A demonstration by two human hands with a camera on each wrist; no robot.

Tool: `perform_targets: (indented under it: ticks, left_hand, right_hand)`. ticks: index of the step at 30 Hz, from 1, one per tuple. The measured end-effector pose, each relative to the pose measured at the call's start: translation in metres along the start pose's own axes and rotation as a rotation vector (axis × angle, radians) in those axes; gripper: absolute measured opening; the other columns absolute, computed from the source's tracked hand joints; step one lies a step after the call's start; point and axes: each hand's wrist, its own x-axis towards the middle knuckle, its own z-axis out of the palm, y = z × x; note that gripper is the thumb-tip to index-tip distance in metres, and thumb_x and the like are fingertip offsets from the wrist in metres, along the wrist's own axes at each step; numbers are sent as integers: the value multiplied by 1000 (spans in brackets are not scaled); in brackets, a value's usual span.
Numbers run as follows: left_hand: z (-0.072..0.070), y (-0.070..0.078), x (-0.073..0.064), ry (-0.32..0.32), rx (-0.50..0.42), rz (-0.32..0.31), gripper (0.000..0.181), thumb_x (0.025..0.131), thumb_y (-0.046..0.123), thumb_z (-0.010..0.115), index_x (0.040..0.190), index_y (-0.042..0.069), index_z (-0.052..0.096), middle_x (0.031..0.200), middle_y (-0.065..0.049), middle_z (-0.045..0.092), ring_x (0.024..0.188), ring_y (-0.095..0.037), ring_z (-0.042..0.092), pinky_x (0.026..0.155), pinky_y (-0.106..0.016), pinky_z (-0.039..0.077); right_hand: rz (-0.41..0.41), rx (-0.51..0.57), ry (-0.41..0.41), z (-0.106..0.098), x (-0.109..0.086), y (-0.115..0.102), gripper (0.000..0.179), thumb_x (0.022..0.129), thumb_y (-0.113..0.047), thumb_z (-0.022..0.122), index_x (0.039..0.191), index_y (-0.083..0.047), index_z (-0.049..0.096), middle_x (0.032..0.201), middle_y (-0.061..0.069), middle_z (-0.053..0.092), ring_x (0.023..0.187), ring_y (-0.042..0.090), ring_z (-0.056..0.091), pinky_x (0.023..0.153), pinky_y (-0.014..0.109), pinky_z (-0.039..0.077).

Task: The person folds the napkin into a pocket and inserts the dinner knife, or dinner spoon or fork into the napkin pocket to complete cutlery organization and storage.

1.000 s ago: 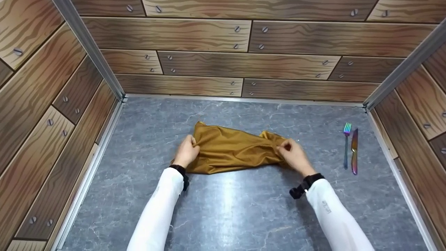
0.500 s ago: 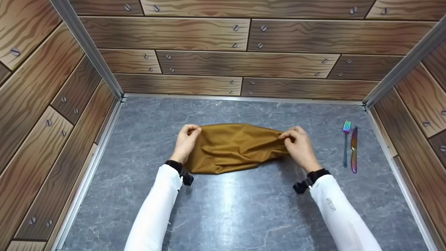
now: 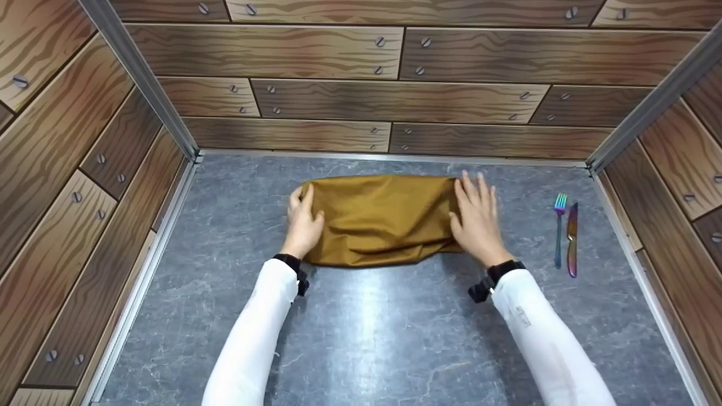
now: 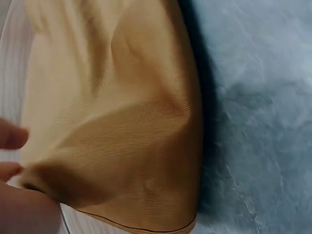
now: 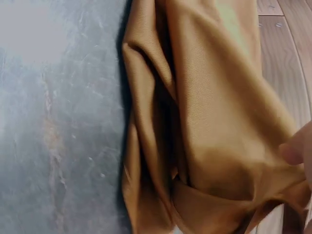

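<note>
Lettering in the head view: one small, dark grey printed mark, not legible.
The mark runs as a short line of characters along the white fabric sleeve of the person's right arm, near the black wrist strap; too small and blurred to read.

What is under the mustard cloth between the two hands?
Along its near edge, the marbled grey surface shows and likely runs on beneath the mustard cloth. Whether anything else lies there cannot be seen; the cloth covers it.
</note>
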Motion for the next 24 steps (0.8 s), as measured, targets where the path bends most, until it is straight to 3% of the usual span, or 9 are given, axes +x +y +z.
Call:
perform_targets:
  ticks: [2,4,7,10,13,16,18,24]
  left_hand:
    - [2,-2,-4,-67,94,-9,74,91,1,67,158,-1,34,163,-25,20,149,-46,21,121,-56,20]
    - [3,-3,-10,-145,149,-21,75,92,5,68,159,4,34,164,-23,21,149,-46,19,120,-59,21]
    - [0,-5,-21,-268,202,10,60,94,10,68,151,6,49,155,-20,40,143,-41,34,116,-56,31]
    - [-4,-8,-35,-402,246,90,38,94,12,69,131,6,64,132,-14,59,125,-34,51,108,-48,43]
    - [-9,-15,-50,-498,297,175,30,90,11,73,119,8,67,118,-8,62,113,-30,55,101,-43,46]
    - [-11,-23,-59,-514,358,268,30,86,9,74,115,7,68,116,-10,62,109,-34,55,98,-47,46]
    - [-10,-28,-62,-486,405,301,26,87,7,74,112,6,69,116,-13,61,109,-36,56,96,-49,47]
    - [-4,-35,-59,-351,533,312,10,92,8,74,97,5,67,107,-15,61,101,-37,57,87,-50,52]
  right_hand:
    - [38,13,-46,2,-4,1,55,93,-7,64,146,0,53,164,18,29,154,40,11,123,57,0]
    - [58,53,-68,5,-10,2,40,90,-3,63,130,-2,66,151,20,46,145,43,31,120,60,19]
    - [76,107,-146,8,-22,4,20,89,0,60,103,-5,73,119,17,65,117,40,58,101,58,45]
    - [81,116,-271,13,-36,9,17,93,-2,58,95,-9,72,106,11,68,102,35,65,90,54,52]
    - [60,109,-356,20,-49,16,18,95,-3,59,105,-8,73,113,12,67,110,35,62,96,54,50]
    - [32,82,-367,27,-58,24,25,95,-3,63,119,-2,69,122,16,64,118,38,57,102,56,45]
    - [31,59,-345,30,-61,28,28,95,-5,67,122,-1,67,123,18,62,119,39,55,102,56,44]
    - [50,28,-237,35,-66,34,9,95,-10,72,102,-5,70,103,12,63,101,35,58,88,52,49]
